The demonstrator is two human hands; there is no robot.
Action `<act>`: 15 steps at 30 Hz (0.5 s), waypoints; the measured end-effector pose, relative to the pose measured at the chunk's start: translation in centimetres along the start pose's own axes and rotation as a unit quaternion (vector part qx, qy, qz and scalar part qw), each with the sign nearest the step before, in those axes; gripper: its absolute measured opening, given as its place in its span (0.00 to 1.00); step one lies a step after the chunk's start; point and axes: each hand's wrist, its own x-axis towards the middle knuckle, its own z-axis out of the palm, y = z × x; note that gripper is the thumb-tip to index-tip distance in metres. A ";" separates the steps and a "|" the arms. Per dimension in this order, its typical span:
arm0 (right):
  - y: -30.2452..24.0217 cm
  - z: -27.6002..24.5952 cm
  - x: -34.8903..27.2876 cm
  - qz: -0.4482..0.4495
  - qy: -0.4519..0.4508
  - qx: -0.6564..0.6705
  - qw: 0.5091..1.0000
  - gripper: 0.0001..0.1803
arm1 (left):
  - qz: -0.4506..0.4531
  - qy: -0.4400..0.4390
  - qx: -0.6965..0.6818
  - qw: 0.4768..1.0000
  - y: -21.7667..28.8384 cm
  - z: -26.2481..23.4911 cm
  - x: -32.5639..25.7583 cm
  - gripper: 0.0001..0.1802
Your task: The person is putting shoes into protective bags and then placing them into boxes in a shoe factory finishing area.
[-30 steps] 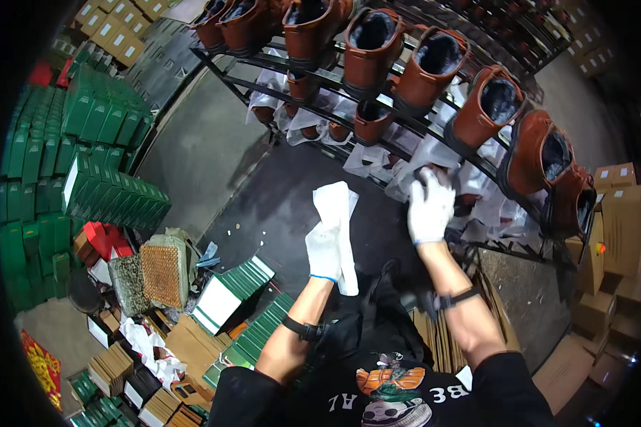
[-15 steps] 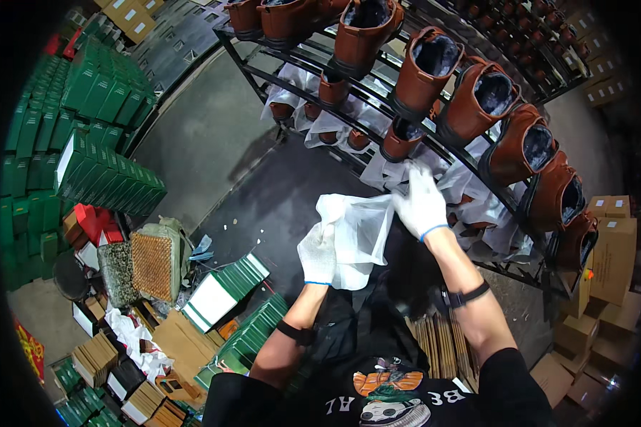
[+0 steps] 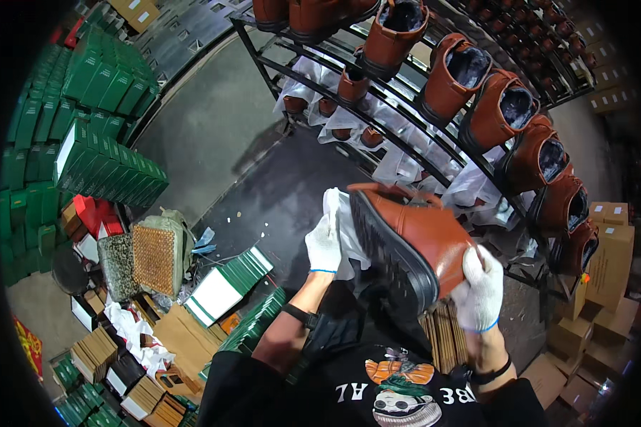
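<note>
In front of my chest is a brown leather shoe (image 3: 431,231) with a thick black sole, tilted so that the sole faces left. My right hand (image 3: 478,288), in a white knit glove, is closed on its toe end. A thin white translucent bag (image 3: 349,242) hangs from my gloved left hand (image 3: 325,243), whose fingers grip it. The bag is beside the shoe and partly behind the sole; whether they touch I cannot tell.
A black metal rack (image 3: 263,67) ahead carries brown shoes on top and bag-covered shoes below. Green boxes (image 3: 96,171) are stacked at left. Cardboard cartons (image 3: 612,263) stand at right. A stool with a beaded seat (image 3: 157,260) and folded cardboard (image 3: 445,334) are nearby.
My right hand has gone from the rack's lower tier back toward my body, now with a shoe in it. The bag stays in my left hand, bunched narrower beside the shoe.
</note>
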 end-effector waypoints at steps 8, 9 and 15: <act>4.3 -1.6 3.9 -0.324 -0.360 -0.530 0.696 0.13 | 0.154 -0.110 0.064 0.980 6.2 -1.6 -0.1 0.14; 3.7 -1.3 3.2 -0.352 -0.386 -0.583 0.622 0.13 | 0.170 -0.145 0.097 0.970 7.7 -1.6 -0.1 0.18; 2.7 -3.2 3.7 -0.334 -0.425 -0.572 0.617 0.15 | 0.198 -0.176 0.165 0.950 14.5 -1.3 -2.2 0.13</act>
